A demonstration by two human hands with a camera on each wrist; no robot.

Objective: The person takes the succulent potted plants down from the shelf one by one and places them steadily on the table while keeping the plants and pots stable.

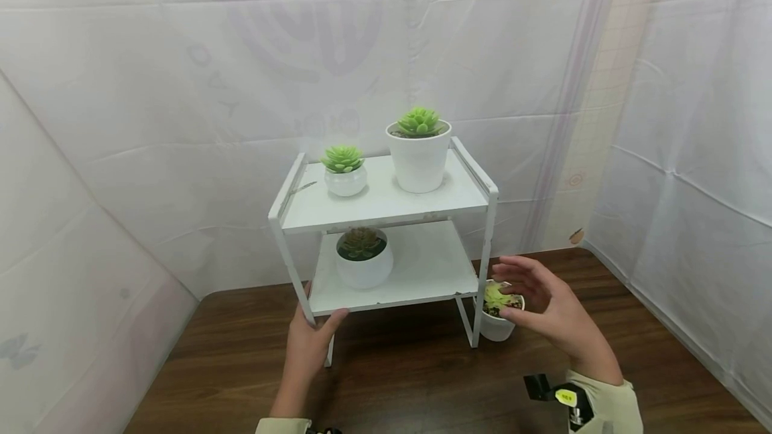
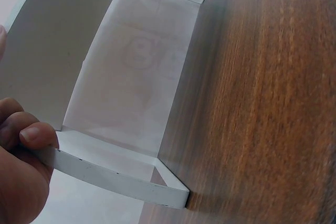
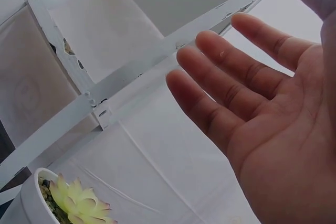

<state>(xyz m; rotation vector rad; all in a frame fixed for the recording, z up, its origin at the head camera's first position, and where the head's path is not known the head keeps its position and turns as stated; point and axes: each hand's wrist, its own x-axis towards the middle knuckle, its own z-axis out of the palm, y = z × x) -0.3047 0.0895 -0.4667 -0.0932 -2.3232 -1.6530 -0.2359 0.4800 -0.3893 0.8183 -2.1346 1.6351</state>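
Observation:
A white two-tier shelf rack stands on the table. My left hand grips its left front leg near the lower tier; in the left wrist view, curled fingers wrap that leg. My right hand hovers beside the right front leg, holding nothing, its fingers spread and gently bent in the right wrist view. Just by it, a yellow-green succulent in a white pot sits on the table, partly behind the leg. The lower tier carries a dark succulent in a round white pot.
On the top tier are a small bright-green succulent in a white pot and a larger potted one. The brown wooden table runs back to pale hanging sheets behind and at both sides.

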